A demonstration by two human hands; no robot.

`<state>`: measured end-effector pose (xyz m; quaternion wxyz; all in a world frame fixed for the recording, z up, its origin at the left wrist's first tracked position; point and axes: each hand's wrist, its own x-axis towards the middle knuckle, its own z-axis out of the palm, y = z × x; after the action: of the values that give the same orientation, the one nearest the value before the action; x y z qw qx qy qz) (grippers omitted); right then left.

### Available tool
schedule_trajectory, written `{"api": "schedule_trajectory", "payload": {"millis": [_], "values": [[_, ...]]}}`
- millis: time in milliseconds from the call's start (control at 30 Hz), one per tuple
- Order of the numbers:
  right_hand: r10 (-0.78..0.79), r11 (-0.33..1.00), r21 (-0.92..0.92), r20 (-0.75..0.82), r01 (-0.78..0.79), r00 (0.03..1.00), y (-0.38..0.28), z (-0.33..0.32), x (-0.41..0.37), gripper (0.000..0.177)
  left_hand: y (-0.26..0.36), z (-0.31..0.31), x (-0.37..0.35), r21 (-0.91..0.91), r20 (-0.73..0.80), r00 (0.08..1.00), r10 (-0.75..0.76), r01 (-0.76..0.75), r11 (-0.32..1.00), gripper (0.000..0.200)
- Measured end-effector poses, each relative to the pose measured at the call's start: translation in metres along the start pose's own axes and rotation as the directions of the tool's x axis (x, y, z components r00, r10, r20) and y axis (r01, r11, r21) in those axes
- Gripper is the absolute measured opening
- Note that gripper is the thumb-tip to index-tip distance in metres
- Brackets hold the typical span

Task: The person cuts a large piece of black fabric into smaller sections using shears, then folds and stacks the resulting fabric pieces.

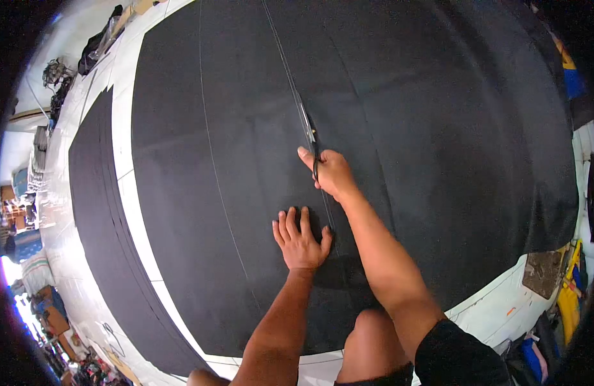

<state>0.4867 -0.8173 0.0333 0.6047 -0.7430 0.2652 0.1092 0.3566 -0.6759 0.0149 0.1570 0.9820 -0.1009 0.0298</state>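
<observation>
A large sheet of black fabric lies spread on the floor, marked with thin pale lines running lengthwise. My right hand grips a pair of scissors by the dark handles, blades pointing away from me along one pale line. Whether the blades are parted is hard to make out. Nearer to me, my left hand lies flat on the fabric with its fingers spread, left of the same line. Nothing is held in it.
A narrow black strip of fabric lies left of the sheet on white floor tiles. Mixed items line the left edge. At the right are a brown piece and a yellow item. My knees are at the near edge.
</observation>
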Motion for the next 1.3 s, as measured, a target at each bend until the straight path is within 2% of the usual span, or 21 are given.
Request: {"api": "schedule_trajectory", "payload": {"millis": [100,200,300,400,500,600,700,800,833,933,1033,1067,1133,1167,1200,1233,1267,1300], "values": [[-0.007,0.998,-0.057,-0.054,0.004,0.999,-0.001,0.006,0.022,0.071,0.000,0.002,0.005,-0.014,0.023,1.000,0.005,-0.004,1.000,0.065],[0.013,0.996,-0.086,-0.050,-0.017,0.999,-0.006,0.010,0.042,0.070,-0.002,0.003,0.006,0.001,0.065,0.998,-0.010,0.010,1.000,0.066],[-0.018,0.996,-0.089,-0.052,0.014,0.998,-0.016,0.009,0.053,0.059,-0.003,0.003,0.000,-0.001,0.078,0.997,-0.006,0.006,1.000,0.066],[-0.020,0.995,-0.096,-0.046,0.015,0.999,-0.029,0.010,0.072,0.058,-0.006,0.007,-0.003,0.010,0.079,0.997,0.004,-0.005,1.000,0.065],[0.053,0.999,-0.010,0.013,-0.052,0.999,-0.060,0.005,0.082,0.058,-0.007,0.008,-0.004,0.031,0.105,0.994,0.005,-0.009,0.999,0.065],[0.001,0.989,-0.145,-0.028,-0.005,1.000,-0.055,0.010,0.111,0.073,-0.005,0.007,-0.003,0.037,0.107,0.994,0.008,-0.012,0.999,0.065],[-0.016,0.994,-0.112,-0.001,0.016,1.000,-0.063,0.008,0.133,0.074,-0.005,0.006,-0.004,0.034,0.133,0.991,0.003,-0.008,0.999,0.066],[-0.049,0.990,-0.136,-0.028,0.045,0.998,-0.081,0.011,0.148,0.061,-0.007,0.006,-0.002,0.035,0.131,0.991,0.004,-0.009,0.999,0.066],[-0.015,0.993,-0.115,-0.003,0.015,1.000,-0.088,0.010,0.153,0.063,-0.007,0.008,0.000,0.032,0.126,0.992,0.001,-0.005,0.999,0.066],[-0.087,0.990,-0.119,-0.037,0.082,0.996,-0.084,0.019,0.184,0.063,-0.007,0.007,-0.002,0.013,0.121,0.993,-0.007,0.005,1.000,0.065],[0.048,0.994,-0.102,0.082,-0.039,0.996,-0.113,0.006,0.167,0.072,-0.008,0.002,0.000,-0.038,0.097,0.995,-0.035,0.039,0.999,0.062],[0.015,0.990,-0.138,0.045,-0.008,0.999,-0.110,0.010,0.168,0.072,-0.007,-0.004,0.002,-0.071,0.085,0.995,-0.055,0.062,0.996,0.060],[-0.051,0.976,-0.215,-0.053,0.039,0.997,-0.092,0.017,0.180,0.072,-0.010,-0.010,0.029,-0.156,0.061,0.992,-0.109,0.117,0.981,0.054],[-0.010,0.979,-0.202,-0.053,-0.001,0.999,-0.092,0.018,0.180,0.073,-0.018,-0.015,0.061,-0.197,0.058,0.987,-0.152,0.161,0.967,0.050],[0.029,0.988,-0.151,-0.018,-0.031,0.999,-0.092,0.015,0.177,0.073,-0.019,-0.021,0.117,-0.150,-0.151,0.970,-0.191,0.168,0.974,0.038],[0.058,0.993,-0.105,0.032,-0.055,0.998,-0.098,0.012,0.173,0.073,-0.030,-0.024,0.179,-0.282,-0.231,0.955,-0.186,0.117,0.952,0.029],[0.081,0.995,-0.061,0.079,-0.077,0.994,-0.104,0.011,0.174,0.073,-0.040,-0.020,0.238,-0.239,-0.367,0.922,-0.122,0.033,0.970,0.024],[0.004,0.987,-0.158,-0.015,-0.007,1.000,-0.091,0.017,0.182,0.073,-0.053,-0.012,0.290,-0.235,-0.403,0.910,-0.097,0.000,0.972,0.026]]}}
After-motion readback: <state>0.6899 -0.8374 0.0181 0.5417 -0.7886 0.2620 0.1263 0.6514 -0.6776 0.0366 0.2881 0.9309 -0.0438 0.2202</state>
